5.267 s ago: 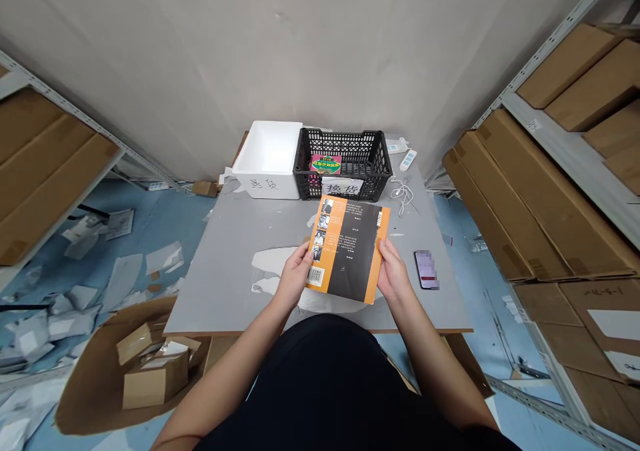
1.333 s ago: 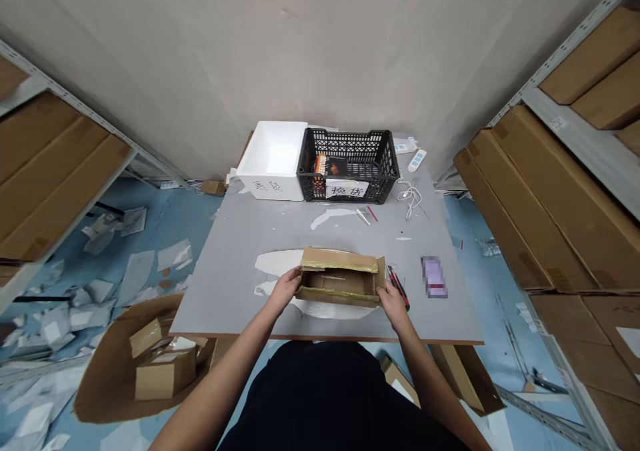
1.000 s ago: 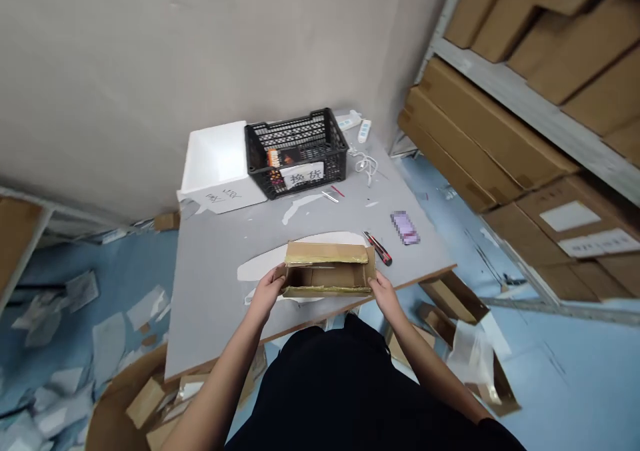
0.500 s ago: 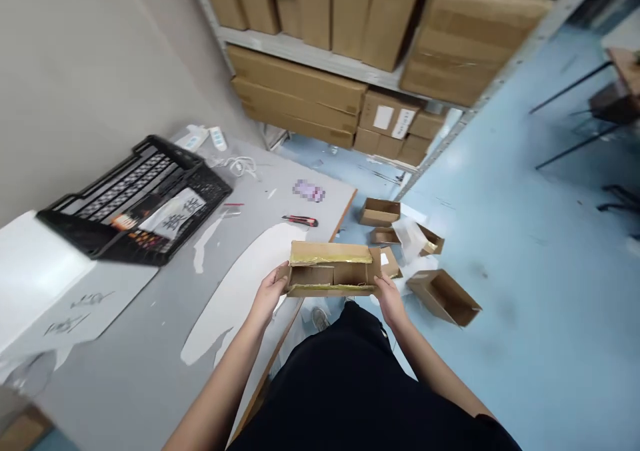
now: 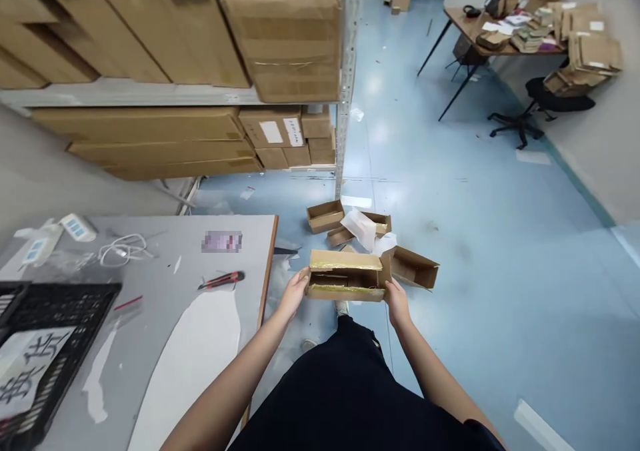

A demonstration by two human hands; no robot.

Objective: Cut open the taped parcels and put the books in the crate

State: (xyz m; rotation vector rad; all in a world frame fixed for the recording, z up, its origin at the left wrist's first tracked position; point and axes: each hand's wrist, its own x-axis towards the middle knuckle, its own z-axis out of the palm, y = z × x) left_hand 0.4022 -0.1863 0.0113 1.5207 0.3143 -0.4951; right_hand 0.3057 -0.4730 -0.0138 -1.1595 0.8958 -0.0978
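A long cardboard box (image 5: 345, 293) with its top flaps parted and yellowish tape along their edges is held level in front of my body, above the floor. My left hand (image 5: 295, 292) grips its left end, and my right hand (image 5: 397, 299) grips the right end. Through the gap between the flaps the inside looks dark; its contents cannot be made out. Just beyond the box, several opened cardboard boxes (image 5: 325, 216) and white wrapping (image 5: 361, 229) lie on the blue floor.
At left stands a grey table (image 5: 165, 237) with a red-black cutter (image 5: 223, 280), a white cable (image 5: 123, 249) and a black crate (image 5: 60, 344). A metal shelf (image 5: 345, 104) of cartons rises ahead. Far right are a cluttered desk (image 5: 465, 27) and an office chair (image 5: 535, 97).
The view has swung to the right, bringing the desk and chair into sight. The held box has moved off the table's edge to over the floor, still in both hands.
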